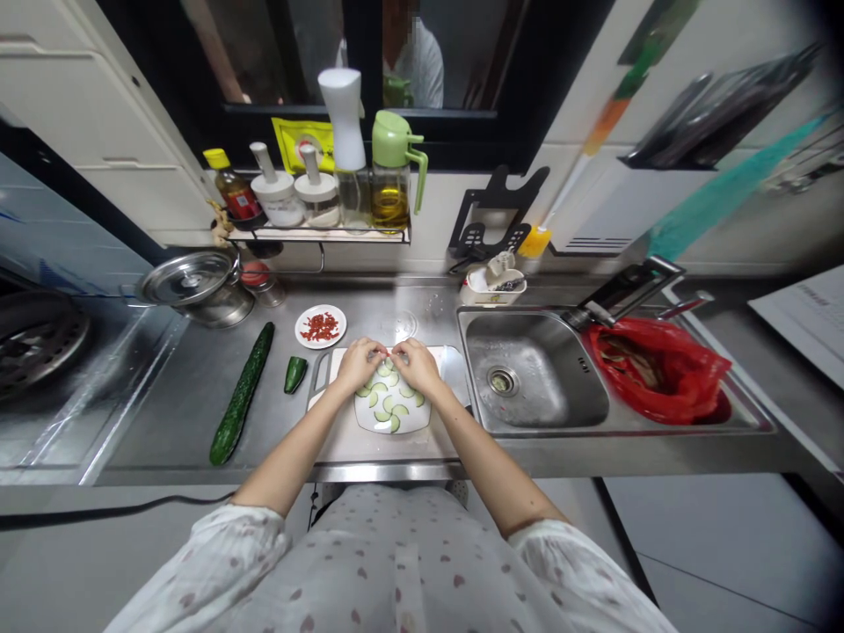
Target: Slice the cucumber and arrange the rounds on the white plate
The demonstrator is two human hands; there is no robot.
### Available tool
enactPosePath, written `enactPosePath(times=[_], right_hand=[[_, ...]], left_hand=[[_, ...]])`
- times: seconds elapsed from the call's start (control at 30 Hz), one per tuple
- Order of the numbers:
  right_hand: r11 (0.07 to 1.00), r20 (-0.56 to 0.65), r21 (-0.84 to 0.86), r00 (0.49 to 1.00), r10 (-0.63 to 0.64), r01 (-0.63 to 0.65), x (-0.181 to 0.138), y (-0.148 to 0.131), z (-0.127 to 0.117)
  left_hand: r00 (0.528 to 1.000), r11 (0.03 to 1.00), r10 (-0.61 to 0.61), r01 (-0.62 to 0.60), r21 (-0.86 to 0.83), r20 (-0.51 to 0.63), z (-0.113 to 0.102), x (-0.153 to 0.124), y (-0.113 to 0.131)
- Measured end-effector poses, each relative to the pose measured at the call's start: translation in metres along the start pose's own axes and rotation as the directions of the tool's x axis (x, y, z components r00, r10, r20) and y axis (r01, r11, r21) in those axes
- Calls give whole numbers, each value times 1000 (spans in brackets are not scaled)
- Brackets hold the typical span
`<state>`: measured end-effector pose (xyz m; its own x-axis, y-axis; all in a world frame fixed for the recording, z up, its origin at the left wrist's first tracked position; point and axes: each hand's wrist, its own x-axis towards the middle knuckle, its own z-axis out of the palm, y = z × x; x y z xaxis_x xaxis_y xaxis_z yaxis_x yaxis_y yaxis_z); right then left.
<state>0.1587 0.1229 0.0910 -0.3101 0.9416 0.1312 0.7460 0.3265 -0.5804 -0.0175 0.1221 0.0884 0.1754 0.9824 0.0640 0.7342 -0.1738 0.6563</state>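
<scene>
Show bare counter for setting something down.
Bare steel counter lies left of the long cucumber, below the lidded pot; a smaller patch below the cucumber stub, beside the left forearm. Crowded: the cutting board, holding the plate of slices under left hand and right hand, and the bottle shelf.

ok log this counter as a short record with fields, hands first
left hand: at far edge of white plate; grip unclear
right hand: same edge, beside the left; grip unclear
plate holds: cucumber slices
under plate: cutting board
left of board: cut cucumber piece, long cucumber, small dish of red bits
right of board: sink; farther right, red bag
</scene>
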Motion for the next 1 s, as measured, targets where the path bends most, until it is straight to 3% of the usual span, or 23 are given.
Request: enactPosePath(times=[0.17, 0.47, 1.0], right_hand=[[999, 31, -37, 1000, 0, 1, -1, -1, 3], [987, 43, -107, 993, -114, 118, -3, 2, 4], [991, 64, -110, 996, -68, 75, -1, 8, 9]], left_hand=[[1000, 1000, -7, 7, -14, 13, 6, 1, -2], [999, 998, -4, 6, -55, 42, 13, 4, -12], [991, 1000, 18, -17, -13, 131, 22, 9, -24]])
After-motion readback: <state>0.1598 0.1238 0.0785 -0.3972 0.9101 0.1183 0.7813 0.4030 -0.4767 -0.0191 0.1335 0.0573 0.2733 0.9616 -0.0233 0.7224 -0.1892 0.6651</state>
